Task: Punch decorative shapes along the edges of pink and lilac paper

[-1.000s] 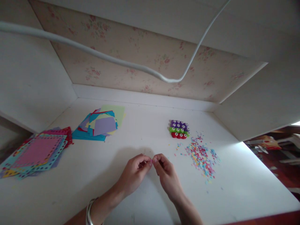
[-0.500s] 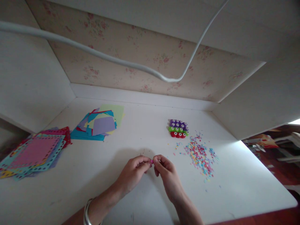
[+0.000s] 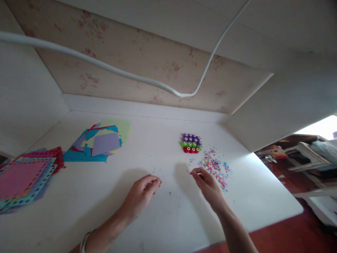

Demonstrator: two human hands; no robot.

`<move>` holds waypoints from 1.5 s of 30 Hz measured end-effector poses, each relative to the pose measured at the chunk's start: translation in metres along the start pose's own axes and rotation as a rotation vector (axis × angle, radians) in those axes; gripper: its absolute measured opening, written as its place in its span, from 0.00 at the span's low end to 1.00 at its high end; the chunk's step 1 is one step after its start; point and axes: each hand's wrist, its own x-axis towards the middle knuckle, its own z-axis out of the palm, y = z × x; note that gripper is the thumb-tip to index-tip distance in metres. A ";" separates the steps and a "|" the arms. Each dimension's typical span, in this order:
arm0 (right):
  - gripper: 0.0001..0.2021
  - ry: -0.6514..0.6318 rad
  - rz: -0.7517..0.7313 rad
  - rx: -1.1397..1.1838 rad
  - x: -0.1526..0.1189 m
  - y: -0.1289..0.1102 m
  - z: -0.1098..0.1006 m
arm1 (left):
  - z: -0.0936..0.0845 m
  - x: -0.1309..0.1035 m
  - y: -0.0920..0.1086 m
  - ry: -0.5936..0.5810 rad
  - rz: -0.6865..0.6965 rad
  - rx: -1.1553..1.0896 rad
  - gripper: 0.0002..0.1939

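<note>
a small pink piece (image 3: pixel 190 173) is at the fingertips of the right hand (image 3: pixel 207 184), above a white table (image 3: pixel 168 211). its visible bit pokes out leftward from the pinch; it is too small for its long axis to be certain. thumb and forefinger are closed on it. the left hand (image 3: pixel 143 191) also has thumb and forefinger together; whether anything is between them, i cannot tell.

a stretch of tabletop separates the hands. scattered confetti (image 3: pixel 214 168) lies just beside the right hand, on its outer side. beyond it, toward the back panel (image 3: pixel 147 109), sits a block of purple, green and red eye-topped pieces (image 3: pixel 192 143). the table's right edge slants past the confetti, with red floor (image 3: pixel 279 235) beyond. on the left are loose coloured sheets (image 3: pixel 106 143) and, nearer the person, sheets with punched borders (image 3: pixel 23 177).

half a second earlier, both hands met at the pink piece; now they are well apart, the right nearer the confetti.
</note>
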 end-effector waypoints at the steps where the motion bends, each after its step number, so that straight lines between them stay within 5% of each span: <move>1: 0.17 0.039 -0.024 -0.105 0.010 0.009 -0.017 | 0.000 0.000 -0.001 -0.004 0.002 0.014 0.21; 5: 0.14 0.135 -0.080 -0.453 0.045 0.043 -0.076 | 0.000 0.002 -0.002 -0.023 0.007 0.066 0.22; 8: 0.13 0.150 -0.085 -0.544 0.059 0.057 -0.097 | -0.001 0.005 -0.003 -0.016 0.004 0.074 0.22; 16: 0.14 0.174 -0.155 -0.670 0.067 0.064 -0.114 | -0.001 0.008 -0.006 -0.023 0.003 0.065 0.21; 22: 0.17 0.309 -0.155 -0.705 0.055 0.054 -0.118 | -0.002 0.008 -0.006 -0.045 -0.009 0.091 0.21; 27: 0.17 0.374 -0.215 -0.540 0.017 0.034 -0.081 | -0.003 0.008 -0.008 -0.056 -0.003 0.121 0.21; 36: 0.23 -0.021 -0.350 -0.188 -0.059 -0.014 0.059 | -0.002 0.007 -0.008 -0.047 0.027 0.157 0.21; 42: 0.22 -0.243 -0.573 -0.120 -0.061 -0.059 0.093 | -0.003 0.011 -0.016 -0.077 0.116 0.070 0.16; 45: 0.24 -0.192 -0.558 -0.013 -0.044 -0.061 0.109 | -0.004 0.013 -0.016 -0.061 0.175 0.079 0.12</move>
